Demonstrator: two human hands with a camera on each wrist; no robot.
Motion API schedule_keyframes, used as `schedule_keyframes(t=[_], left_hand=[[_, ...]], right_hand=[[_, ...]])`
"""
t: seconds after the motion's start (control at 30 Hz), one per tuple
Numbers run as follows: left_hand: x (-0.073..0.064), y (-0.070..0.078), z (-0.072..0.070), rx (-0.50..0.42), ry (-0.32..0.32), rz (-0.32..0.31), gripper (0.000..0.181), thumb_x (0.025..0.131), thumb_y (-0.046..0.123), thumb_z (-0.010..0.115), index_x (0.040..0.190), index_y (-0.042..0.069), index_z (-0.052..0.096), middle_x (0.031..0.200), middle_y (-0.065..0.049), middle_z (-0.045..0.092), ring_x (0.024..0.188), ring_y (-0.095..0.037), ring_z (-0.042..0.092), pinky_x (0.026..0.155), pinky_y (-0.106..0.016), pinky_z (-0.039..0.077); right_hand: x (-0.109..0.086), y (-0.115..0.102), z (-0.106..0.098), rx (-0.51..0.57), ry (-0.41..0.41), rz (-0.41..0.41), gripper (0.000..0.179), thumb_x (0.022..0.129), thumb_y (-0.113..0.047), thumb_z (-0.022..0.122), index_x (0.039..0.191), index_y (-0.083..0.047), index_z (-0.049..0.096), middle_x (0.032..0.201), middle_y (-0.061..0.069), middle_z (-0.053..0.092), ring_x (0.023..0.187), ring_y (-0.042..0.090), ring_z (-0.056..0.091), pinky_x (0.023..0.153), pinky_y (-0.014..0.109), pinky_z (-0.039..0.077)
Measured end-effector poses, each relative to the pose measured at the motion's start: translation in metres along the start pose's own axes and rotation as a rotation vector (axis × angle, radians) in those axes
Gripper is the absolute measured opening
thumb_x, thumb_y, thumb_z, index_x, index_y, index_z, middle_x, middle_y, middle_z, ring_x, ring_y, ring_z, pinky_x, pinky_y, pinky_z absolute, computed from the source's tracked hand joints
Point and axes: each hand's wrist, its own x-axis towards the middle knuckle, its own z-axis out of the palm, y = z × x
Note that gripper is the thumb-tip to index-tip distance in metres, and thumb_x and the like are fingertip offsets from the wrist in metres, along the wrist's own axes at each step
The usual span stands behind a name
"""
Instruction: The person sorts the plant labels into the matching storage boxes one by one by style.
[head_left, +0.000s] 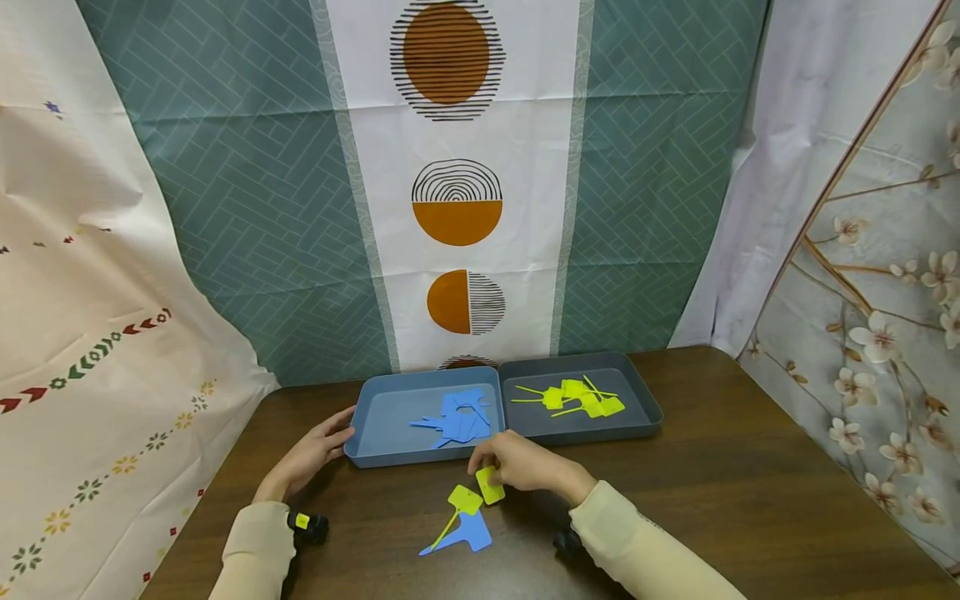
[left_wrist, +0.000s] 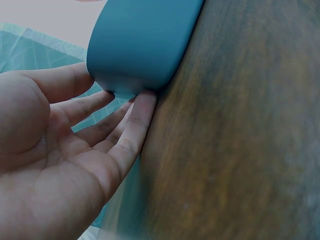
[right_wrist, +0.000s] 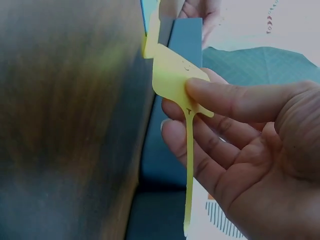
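Observation:
My right hand pinches a yellow plant label between thumb and fingers, just in front of the trays. In the right wrist view this yellow label shows a flat head and a thin stem hanging down. On the table below lie another yellow plant label and a blue plant label, overlapping. With fairly straight fingers, my left hand touches the left end of the blue tray. Its fingertips meet the rounded tray corner in the left wrist view.
Several blue plant labels lie in the blue tray. Adjoining it on the right, a dark grey tray contains several yellow plant labels. Both trays stand at the back of the wooden table, before a hanging patterned cloth.

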Motion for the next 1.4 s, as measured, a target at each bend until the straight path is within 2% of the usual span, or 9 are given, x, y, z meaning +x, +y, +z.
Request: schedule_keyframes(t=[0.2,0.6,0.9,1.17,1.3,1.4], left_hand=[[0.000,0.001,0.000,-0.002,-0.003,0.000,0.064,0.114,0.020,0.042,0.166,0.002,0.011,0.169,-0.028,0.013,0.153,-0.046,0.025,0.121,-0.058,0.029],[-0.001,0.002,0.000,-0.007,-0.001,-0.005,0.063,0.114,0.019,0.042,0.166,0.002,0.011,0.169,-0.028,0.013,0.153,-0.046,0.025,0.121,-0.058,0.028],[0.000,0.002,0.000,-0.005,-0.003,-0.009,0.063,0.114,0.019,0.041,0.166,0.003,0.011,0.169,-0.028,0.012,0.153,-0.045,0.024,0.121,-0.057,0.029],[0.000,0.001,-0.002,-0.003,0.005,-0.011,0.063,0.114,0.020,0.043,0.167,0.003,0.012,0.170,-0.027,0.012,0.153,-0.045,0.024,0.122,-0.058,0.028],[0.001,0.000,-0.002,0.002,0.004,-0.008,0.063,0.114,0.019,0.042,0.167,0.003,0.012,0.170,-0.027,0.011,0.154,-0.045,0.023,0.122,-0.058,0.028],[0.002,0.000,-0.002,0.002,0.004,-0.008,0.063,0.114,0.019,0.042,0.167,0.004,0.012,0.170,-0.027,0.010,0.154,-0.045,0.023,0.122,-0.058,0.027]], right_hand=[[0.000,0.000,-0.006,0.061,0.016,0.009,0.021,0.089,0.014,0.072,0.103,-0.002,0.075,0.086,-0.004,0.066,0.073,0.006,0.055,0.064,0.021,0.053],[-0.003,0.003,-0.026,0.038,0.090,-0.003,0.021,0.088,0.016,0.069,0.101,-0.001,0.075,0.087,0.001,0.067,0.077,0.014,0.055,0.068,0.025,0.051],[-0.015,0.013,-0.059,0.089,0.192,0.053,0.021,0.090,0.012,0.070,0.100,-0.005,0.075,0.091,-0.001,0.070,0.079,0.015,0.059,0.070,0.028,0.054],[-0.029,0.029,-0.091,0.100,0.277,0.070,0.018,0.091,0.010,0.070,0.105,0.000,0.074,0.091,0.012,0.070,0.078,0.019,0.060,0.071,0.032,0.055],[-0.035,0.036,-0.102,0.111,0.299,0.077,0.019,0.094,0.011,0.066,0.109,0.001,0.073,0.097,0.011,0.073,0.082,0.022,0.064,0.077,0.045,0.059],[-0.035,0.041,-0.111,0.100,0.294,0.096,0.019,0.096,0.009,0.063,0.111,0.001,0.073,0.100,0.011,0.073,0.086,0.024,0.067,0.081,0.050,0.060]])
